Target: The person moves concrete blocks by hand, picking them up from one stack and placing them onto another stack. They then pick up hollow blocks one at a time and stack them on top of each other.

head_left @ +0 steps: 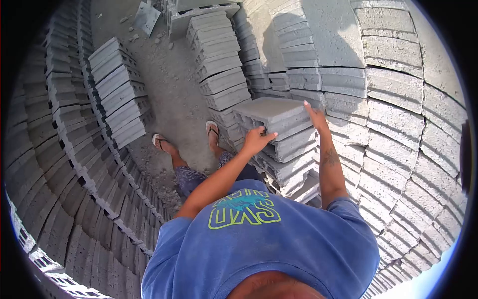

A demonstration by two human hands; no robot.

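Note:
A grey hollow concrete block (pixel 273 110) lies flat on top of a waist-high stack of blocks (pixel 294 172) in front of me. My left hand (pixel 257 140) is at its near left corner, fingers curled at the hollow side and thumb stretched along the near face. At the right end of the same block is my right hand (pixel 314 116), with straight fingers lying along the edge and pointing away from me. The block rests level, roughly in line with those beneath it.
Rows of stacked blocks (pixel 219 60) run away beyond my feet. A high wall of blocks (pixel 393 94) rises on the right, another (pixel 55 144) on the left. A short stack (pixel 119 92) stands left of the dirt path (pixel 174 94). A flat grey piece (pixel 147 18) lies at the far end.

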